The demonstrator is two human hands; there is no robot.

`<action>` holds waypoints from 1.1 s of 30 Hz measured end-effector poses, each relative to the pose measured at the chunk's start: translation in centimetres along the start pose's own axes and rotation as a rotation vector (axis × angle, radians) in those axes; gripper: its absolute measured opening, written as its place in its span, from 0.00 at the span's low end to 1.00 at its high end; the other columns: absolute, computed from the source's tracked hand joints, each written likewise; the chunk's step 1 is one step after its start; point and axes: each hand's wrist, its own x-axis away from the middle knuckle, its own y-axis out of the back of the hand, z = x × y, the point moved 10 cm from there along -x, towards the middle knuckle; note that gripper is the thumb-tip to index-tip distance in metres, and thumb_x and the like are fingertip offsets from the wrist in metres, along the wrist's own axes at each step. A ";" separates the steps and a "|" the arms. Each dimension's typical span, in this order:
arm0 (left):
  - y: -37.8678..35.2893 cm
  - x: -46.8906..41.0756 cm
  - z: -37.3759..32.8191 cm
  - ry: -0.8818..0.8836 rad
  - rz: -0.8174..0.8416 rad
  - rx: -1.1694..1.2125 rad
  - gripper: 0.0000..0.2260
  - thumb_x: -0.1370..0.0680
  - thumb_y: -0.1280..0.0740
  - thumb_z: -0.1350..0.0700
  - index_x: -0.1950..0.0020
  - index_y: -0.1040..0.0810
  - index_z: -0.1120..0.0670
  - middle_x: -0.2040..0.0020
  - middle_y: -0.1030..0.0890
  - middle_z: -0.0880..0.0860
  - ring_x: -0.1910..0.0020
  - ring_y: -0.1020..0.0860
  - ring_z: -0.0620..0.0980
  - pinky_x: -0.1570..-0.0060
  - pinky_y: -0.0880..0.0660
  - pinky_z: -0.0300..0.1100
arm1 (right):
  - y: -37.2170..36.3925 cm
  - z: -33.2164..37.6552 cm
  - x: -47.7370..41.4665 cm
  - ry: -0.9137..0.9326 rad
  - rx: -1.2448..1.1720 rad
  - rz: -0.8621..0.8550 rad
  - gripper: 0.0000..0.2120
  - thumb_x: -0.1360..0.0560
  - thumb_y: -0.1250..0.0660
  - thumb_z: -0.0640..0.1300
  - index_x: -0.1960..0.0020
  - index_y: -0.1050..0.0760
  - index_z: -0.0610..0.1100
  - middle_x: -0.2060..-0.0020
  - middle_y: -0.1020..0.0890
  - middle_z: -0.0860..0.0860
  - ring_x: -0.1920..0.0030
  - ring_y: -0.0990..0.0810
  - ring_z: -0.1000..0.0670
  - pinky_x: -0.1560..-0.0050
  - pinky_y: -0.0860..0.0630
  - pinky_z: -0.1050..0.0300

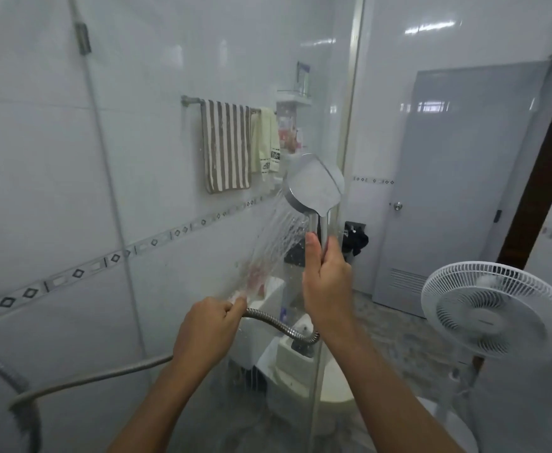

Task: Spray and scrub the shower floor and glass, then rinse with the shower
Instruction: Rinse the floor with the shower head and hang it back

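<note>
While water runs from the shower head [314, 186], the right hand [325, 279] grips its handle upright, fingers [335, 256] curled fully round the stem and the thumb laid along it. This grip turns the spray face to the left and slightly down, so the water stream [278, 233] strikes the glass panel [157, 132] at an angle and runs down it rather than bouncing back at the person. The left hand [207, 331] is closed round the metal hose [281, 325] a short way below the handle. Held there, the hose forms a slack loop between the two hands. This probably takes its weight off the right wrist, so the head can be aimed freely. The head sits near the panel's free edge, at about mid-height. The task appears to be in its rinse stage, on the glass. The shower floor is not clearly in view, and its state cannot be told. A striped towel [225, 145] and a toilet [287, 354] show through the wet glass. A pedestal fan [493, 308] stands outside the enclosure near that edge, so overspray toward it is a risk.
</note>
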 end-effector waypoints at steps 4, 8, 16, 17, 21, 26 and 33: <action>-2.0 1.3 -0.9 0.009 0.016 -0.033 0.29 0.18 0.36 0.47 0.77 0.42 0.53 0.81 0.41 0.51 0.79 0.38 0.47 0.73 0.43 0.46 | 0.9 -2.1 0.9 -0.027 0.002 0.074 0.15 0.17 0.45 0.56 0.59 0.36 0.51 0.75 0.34 0.53 0.78 0.36 0.55 0.77 0.39 0.64; -4.1 3.5 -1.3 0.067 0.009 -0.034 0.30 0.18 0.36 0.48 0.79 0.37 0.54 0.81 0.37 0.51 0.77 0.35 0.47 0.73 0.41 0.43 | 2.1 -3.7 2.0 -0.024 -0.020 0.135 0.14 0.17 0.44 0.54 0.59 0.36 0.50 0.76 0.36 0.56 0.77 0.36 0.56 0.77 0.41 0.64; -5.2 7.4 -2.0 0.223 -0.007 -0.081 0.28 0.18 0.37 0.48 0.76 0.38 0.55 0.79 0.37 0.51 0.77 0.34 0.47 0.74 0.41 0.43 | 3.0 -5.6 3.4 -0.030 -0.020 0.252 0.18 0.18 0.46 0.60 0.62 0.39 0.50 0.75 0.36 0.54 0.76 0.38 0.55 0.75 0.40 0.59; -4.9 7.5 -2.2 0.230 -0.021 -0.082 0.28 0.18 0.37 0.47 0.76 0.38 0.55 0.79 0.36 0.51 0.77 0.34 0.47 0.74 0.41 0.43 | 2.9 -5.3 3.0 -0.019 -0.021 0.254 0.19 0.18 0.46 0.60 0.62 0.39 0.50 0.74 0.35 0.54 0.75 0.38 0.55 0.74 0.38 0.57; -0.9 5.7 -4.1 0.197 -0.146 -0.081 0.27 0.18 0.38 0.47 0.74 0.37 0.57 0.76 0.35 0.53 0.75 0.32 0.52 0.71 0.39 0.47 | 2.1 -2.2 -1.1 0.030 -0.092 0.249 0.20 0.18 0.46 0.61 0.59 0.35 0.47 0.75 0.33 0.53 0.76 0.36 0.55 0.73 0.32 0.45; 5.0 1.2 -6.0 0.225 -0.312 -0.036 0.26 0.18 0.39 0.46 0.72 0.28 0.61 0.73 0.26 0.58 0.69 0.25 0.58 0.67 0.32 0.47 | 1.4 4.3 -7.2 0.152 -0.192 0.191 0.17 0.16 0.45 0.56 0.59 0.36 0.48 0.73 0.34 0.54 0.76 0.33 0.57 0.75 0.36 0.61; 10.8 -4.1 -8.5 0.186 -0.445 0.000 0.27 0.18 0.40 0.47 0.74 0.32 0.59 0.74 0.30 0.56 0.67 0.26 0.59 0.64 0.32 0.48 | -0.5 9.0 -12.7 0.211 -0.259 0.105 0.18 0.16 0.45 0.57 0.58 0.34 0.46 0.72 0.32 0.53 0.75 0.32 0.57 0.75 0.36 0.63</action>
